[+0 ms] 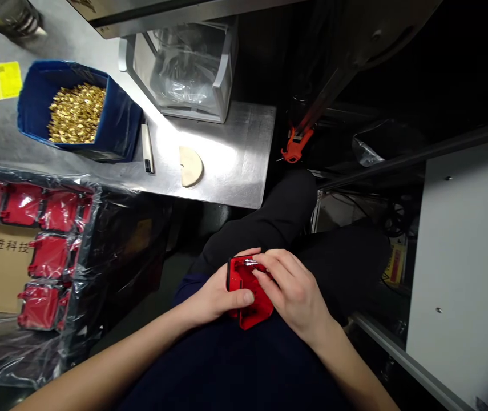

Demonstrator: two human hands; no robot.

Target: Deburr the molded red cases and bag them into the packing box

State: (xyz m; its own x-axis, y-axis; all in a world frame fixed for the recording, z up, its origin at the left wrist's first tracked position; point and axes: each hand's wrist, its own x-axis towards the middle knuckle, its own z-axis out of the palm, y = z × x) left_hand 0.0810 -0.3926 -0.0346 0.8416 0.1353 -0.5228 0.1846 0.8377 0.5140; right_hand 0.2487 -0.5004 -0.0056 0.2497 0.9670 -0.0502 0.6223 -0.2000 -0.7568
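Observation:
Over my lap, my left hand [229, 294] grips a red plastic housing [257, 308] with a black edge, the thumb pressed across its near side. My right hand [293, 285] reaches into the housing from the right, its thumb and fingers pinched together. At those fingertips a small shiny metal piece [250, 262] shows near the housing's upper wall; its exact kind is too small to make out. The fingers partly cover the inside of the housing.
A blue bin [119, 114] of small brass parts [79, 114] stands on the metal table [244, 165], near a cutter knife [146, 148], a half-round cream piece [190, 166] and a grey bin [222, 97] with clear bags. Left, a plastic-lined crate [85, 240] holds several red housings [49, 257].

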